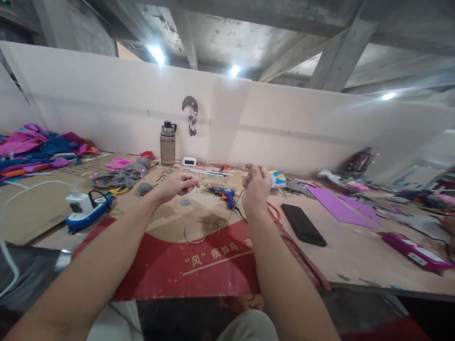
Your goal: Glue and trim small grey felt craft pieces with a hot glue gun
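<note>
My right hand (256,182) is raised over the cardboard, its fingers pinched on a thin grey cord (195,243). The cord hangs down and curls loosely on the red part of the cardboard sheet (156,270). To its left, my left hand (181,183) is closed in a pinch; anything between its fingertips is too small to make out. A blue glue gun (227,195) with an orange trigger lies between and just beyond the hands. A small grey-blue clump (185,202) rests below my left hand.
A bottle (168,147) and white digital clock (189,161) stand at the back. A moon-shaped hanging ornament (191,106) is on the wall. Left are a blue power strip (87,215) and grey felt pieces (122,177); right are a black phone (303,224) and purple sheets (337,206).
</note>
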`<state>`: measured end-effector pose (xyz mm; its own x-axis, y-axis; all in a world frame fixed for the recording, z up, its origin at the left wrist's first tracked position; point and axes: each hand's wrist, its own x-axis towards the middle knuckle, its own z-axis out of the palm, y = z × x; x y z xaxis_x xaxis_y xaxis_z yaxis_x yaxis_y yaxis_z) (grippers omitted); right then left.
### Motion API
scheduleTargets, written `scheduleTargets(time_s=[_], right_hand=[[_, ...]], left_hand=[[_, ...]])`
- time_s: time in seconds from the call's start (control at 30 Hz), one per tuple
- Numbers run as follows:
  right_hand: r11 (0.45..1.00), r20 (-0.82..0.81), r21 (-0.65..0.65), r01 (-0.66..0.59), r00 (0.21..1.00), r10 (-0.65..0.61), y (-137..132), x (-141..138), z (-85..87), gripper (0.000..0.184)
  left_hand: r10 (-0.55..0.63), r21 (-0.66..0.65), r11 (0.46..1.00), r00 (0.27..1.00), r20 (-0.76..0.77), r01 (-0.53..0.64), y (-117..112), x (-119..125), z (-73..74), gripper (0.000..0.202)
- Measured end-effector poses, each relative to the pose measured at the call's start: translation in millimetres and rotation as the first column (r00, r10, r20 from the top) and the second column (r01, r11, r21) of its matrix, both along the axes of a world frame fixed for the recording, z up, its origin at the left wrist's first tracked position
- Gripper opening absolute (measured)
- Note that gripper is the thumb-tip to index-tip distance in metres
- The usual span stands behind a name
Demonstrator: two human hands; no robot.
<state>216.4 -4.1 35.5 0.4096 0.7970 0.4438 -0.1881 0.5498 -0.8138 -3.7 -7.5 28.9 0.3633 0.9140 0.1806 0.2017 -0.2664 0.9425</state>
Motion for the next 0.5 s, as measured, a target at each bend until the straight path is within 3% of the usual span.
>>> scheduleTargets(time_s=[0.1, 0.23, 0.33, 0.43, 0.5], right_hand=[[0.996, -0.269, 0.071, 0.06, 0.962, -0.039, 4, 16, 4.8, 0.015], [0.982, -0.406, 0.083, 0.17, 0.906, -0.122, 7, 37, 8.4, 0.016], [0.98, -0.444, 0.069, 0.184, 0.886, -0.135, 9, 45, 8.7, 0.018], [0.991, -0.406, 0.079, 0.108, 0.912, -0.067, 10, 41, 7.7, 0.019], [0.998, -0.313, 0.059, -0.008, 0.95, 0.026, 10, 33, 6.0, 0.022]], left_hand=[[-0.078, -0.052, 0.996, 0.994, -0.081, 0.074, 2, -1, -3.2, 0.025], [-0.131, -0.073, 0.991, 0.953, -0.272, 0.115, 1, -5, -5.3, 0.022], [-0.298, -0.189, 0.951, 0.889, -0.347, 0.245, -6, -8, 0.4, 0.025], [-0.532, -0.316, 0.837, 0.799, -0.28, 0.447, -15, -8, 8.2, 0.028], [-0.536, -0.291, 0.832, 0.82, -0.2, 0.473, -18, -5, 10.6, 0.034]])
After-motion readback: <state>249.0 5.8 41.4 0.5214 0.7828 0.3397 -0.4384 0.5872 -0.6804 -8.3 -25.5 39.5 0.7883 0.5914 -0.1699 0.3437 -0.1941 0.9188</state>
